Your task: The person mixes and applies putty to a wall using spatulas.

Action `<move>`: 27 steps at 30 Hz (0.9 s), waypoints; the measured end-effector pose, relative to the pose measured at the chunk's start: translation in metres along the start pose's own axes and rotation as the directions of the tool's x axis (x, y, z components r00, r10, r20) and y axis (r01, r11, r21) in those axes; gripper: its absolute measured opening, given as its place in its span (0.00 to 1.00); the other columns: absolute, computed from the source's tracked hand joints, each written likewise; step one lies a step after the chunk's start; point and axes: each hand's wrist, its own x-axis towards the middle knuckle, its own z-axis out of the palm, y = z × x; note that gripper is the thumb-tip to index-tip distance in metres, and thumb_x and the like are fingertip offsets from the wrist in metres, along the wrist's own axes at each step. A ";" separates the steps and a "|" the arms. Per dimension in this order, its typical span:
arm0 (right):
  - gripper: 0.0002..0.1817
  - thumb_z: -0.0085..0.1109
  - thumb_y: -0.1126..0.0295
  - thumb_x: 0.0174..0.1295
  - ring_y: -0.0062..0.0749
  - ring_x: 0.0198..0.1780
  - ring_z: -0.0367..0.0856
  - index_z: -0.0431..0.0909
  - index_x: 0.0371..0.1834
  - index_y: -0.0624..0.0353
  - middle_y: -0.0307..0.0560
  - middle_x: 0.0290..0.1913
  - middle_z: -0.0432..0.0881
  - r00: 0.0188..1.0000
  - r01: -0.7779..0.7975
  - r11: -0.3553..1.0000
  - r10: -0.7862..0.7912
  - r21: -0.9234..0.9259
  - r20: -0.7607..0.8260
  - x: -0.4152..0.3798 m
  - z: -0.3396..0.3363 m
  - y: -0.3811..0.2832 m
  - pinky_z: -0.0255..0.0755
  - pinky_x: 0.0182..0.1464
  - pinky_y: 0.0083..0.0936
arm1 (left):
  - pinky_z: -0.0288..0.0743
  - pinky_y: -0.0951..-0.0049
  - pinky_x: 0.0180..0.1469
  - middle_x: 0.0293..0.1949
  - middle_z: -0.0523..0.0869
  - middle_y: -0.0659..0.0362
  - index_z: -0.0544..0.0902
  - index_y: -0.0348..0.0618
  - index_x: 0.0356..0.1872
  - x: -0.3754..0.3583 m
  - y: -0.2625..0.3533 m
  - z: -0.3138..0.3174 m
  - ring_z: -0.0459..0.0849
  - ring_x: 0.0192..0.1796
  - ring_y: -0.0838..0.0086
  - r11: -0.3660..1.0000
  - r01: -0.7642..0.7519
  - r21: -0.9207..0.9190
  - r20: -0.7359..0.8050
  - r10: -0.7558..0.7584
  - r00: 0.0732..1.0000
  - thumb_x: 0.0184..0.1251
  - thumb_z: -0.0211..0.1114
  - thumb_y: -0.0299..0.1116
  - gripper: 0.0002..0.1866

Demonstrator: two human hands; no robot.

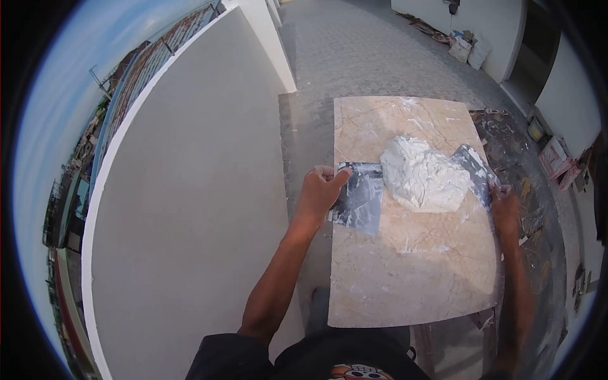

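Observation:
A mound of white putty [424,176] sits on a beige marbled tile [437,272] in front of me. On its left, my left hand [324,190] pinches the edge of a dark, putty-smeared flat scraper [363,204], which lies over the tile's left side. My right hand [505,206] is at the tile's right edge, its fingers closed on a second dark scraper [472,166]. That scraper is tilted and reaches the putty's right side, with white smears on its face. Part of my right hand's grip is hard to see.
A low grey wall [196,190] with a white top edge runs along my left, with rooftops beyond it. Under the tile is a dark, stained surface [535,196]. Paved floor [354,44] stretches ahead. Sacks [465,49] lean against the white wall at the back right, near a doorway [535,47].

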 end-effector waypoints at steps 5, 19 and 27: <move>0.27 0.62 0.52 0.66 0.40 0.36 0.82 0.77 0.41 0.73 0.61 0.33 0.83 0.983 -0.001 0.987 -0.029 0.161 0.181 0.046 -0.048 0.093 0.73 0.42 0.35 | 0.68 0.76 0.26 0.25 0.79 0.61 0.80 0.28 0.36 -0.098 0.018 0.106 0.73 0.25 0.81 0.996 0.074 0.045 -0.156 -0.066 0.985 0.62 0.70 0.40 0.19; 0.25 0.60 0.51 0.68 0.33 0.32 0.78 0.74 0.45 0.69 0.51 0.30 0.80 0.944 -0.099 0.960 0.007 0.262 0.329 -0.114 0.335 0.005 0.72 0.38 0.32 | 0.71 0.76 0.33 0.31 0.81 0.59 0.78 0.27 0.45 0.031 -0.269 -0.103 0.76 0.29 0.77 0.923 0.338 -0.183 -0.424 -0.385 0.820 0.60 0.71 0.36 0.21; 0.24 0.60 0.51 0.68 0.39 0.28 0.79 0.73 0.45 0.66 0.51 0.27 0.79 0.922 -0.246 0.929 0.136 0.276 0.363 -0.110 0.528 0.093 0.73 0.34 0.35 | 0.76 0.74 0.40 0.37 0.83 0.57 0.78 0.27 0.47 0.127 -0.439 -0.052 0.80 0.36 0.75 0.876 0.377 -0.300 -0.379 -0.472 0.796 0.65 0.66 0.33 0.17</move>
